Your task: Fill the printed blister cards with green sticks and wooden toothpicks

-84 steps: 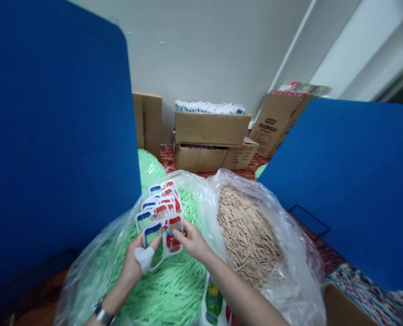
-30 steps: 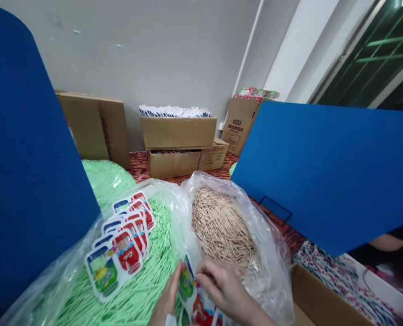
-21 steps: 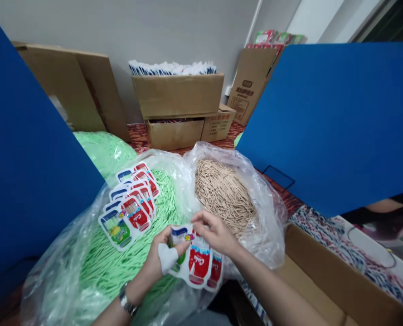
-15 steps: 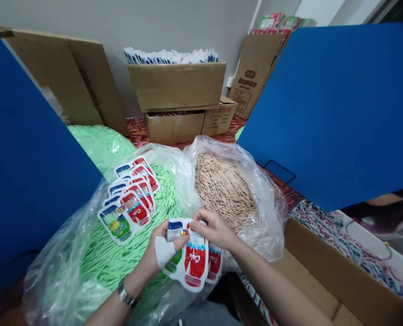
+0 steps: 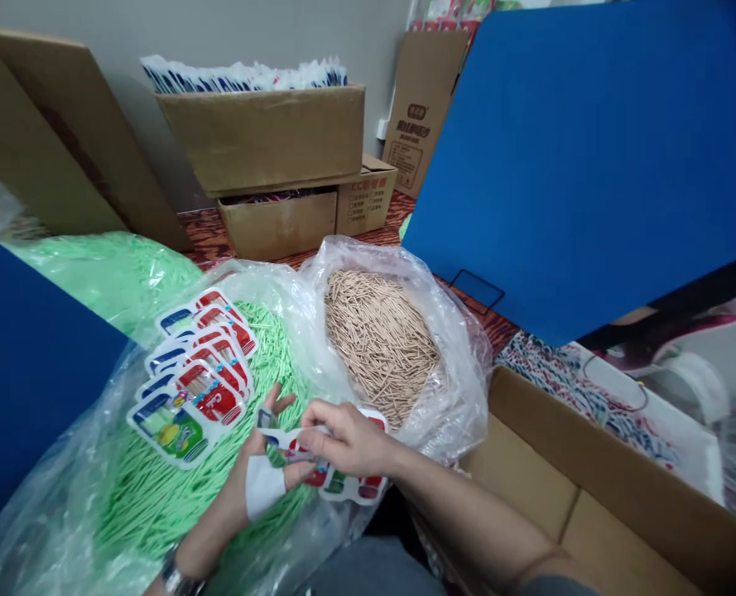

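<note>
From my end, the clear, wrinkled plastic bag (image 5: 465, 364) looks glossy around its matt, tan, rod-shaped sticks (image 5: 380, 339). Left of that bag, I see smooth, plastic-looking, white-edged red-and-green packets (image 5: 185, 434); behind it, a matt, brown, rectangular cardboard box (image 5: 268, 136); right of it, a smooth, matt blue panel (image 5: 579, 165).

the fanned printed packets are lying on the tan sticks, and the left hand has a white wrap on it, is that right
No, the head view shows the fanned printed packets lying over the green sticks. The left hand does have a white wrap.
</note>
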A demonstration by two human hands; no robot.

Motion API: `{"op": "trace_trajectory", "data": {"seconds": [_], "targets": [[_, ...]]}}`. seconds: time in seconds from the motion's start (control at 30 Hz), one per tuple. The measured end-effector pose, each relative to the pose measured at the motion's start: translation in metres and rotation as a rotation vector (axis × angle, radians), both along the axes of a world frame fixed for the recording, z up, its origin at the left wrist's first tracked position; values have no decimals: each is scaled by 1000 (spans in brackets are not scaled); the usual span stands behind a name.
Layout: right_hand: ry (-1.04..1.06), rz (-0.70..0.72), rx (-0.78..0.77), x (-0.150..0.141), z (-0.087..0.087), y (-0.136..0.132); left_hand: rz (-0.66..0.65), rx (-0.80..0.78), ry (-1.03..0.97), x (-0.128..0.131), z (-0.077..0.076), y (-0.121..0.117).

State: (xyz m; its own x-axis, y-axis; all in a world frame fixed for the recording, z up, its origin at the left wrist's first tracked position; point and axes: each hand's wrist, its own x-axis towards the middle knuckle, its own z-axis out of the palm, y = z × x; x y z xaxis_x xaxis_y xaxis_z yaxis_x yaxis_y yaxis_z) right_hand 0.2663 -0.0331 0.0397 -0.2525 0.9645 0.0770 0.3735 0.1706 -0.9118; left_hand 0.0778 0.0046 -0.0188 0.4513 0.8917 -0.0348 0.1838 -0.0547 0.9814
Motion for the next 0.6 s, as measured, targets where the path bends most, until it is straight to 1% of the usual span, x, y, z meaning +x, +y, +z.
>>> {"op": "trace_trajectory", "data": {"seconds": [0.07, 0.13, 0.2, 0.27, 0.33, 0.4, 0.43, 0.5, 0.53, 0.57, 0.6], "targets": [[80, -8, -29, -1, -2, 1, -59, -128, -27, 5, 5, -2], [87, -56, -19, 2, -7, 2, -113, -218, 23, 8, 11, -2], [2, -83, 58, 7, -12, 3, -170, -232, 85, 10, 15, -2], [-117, -87, 187, 10, -17, 2, -209, -219, 108, 13, 17, -3], [-210, -74, 300, 10, -20, -1, -216, -219, 107, 17, 18, -6], [-233, -21, 352, 11, -21, -4, -182, -232, 97, 20, 17, -9], [-213, 24, 350, 13, -20, -5, -154, -239, 87, 22, 16, -10], [-141, 88, 279, 26, -22, -6, -82, -257, 62, 24, 15, -10], [-124, 71, 221, 36, -24, -5, -46, -270, 51, 24, 15, -10], [-142, 19, 152, 48, -29, -3, -15, -286, 41, 23, 16, -9], [-205, -93, 93, 62, -34, 0, 11, -303, 34, 22, 17, -8]]}}
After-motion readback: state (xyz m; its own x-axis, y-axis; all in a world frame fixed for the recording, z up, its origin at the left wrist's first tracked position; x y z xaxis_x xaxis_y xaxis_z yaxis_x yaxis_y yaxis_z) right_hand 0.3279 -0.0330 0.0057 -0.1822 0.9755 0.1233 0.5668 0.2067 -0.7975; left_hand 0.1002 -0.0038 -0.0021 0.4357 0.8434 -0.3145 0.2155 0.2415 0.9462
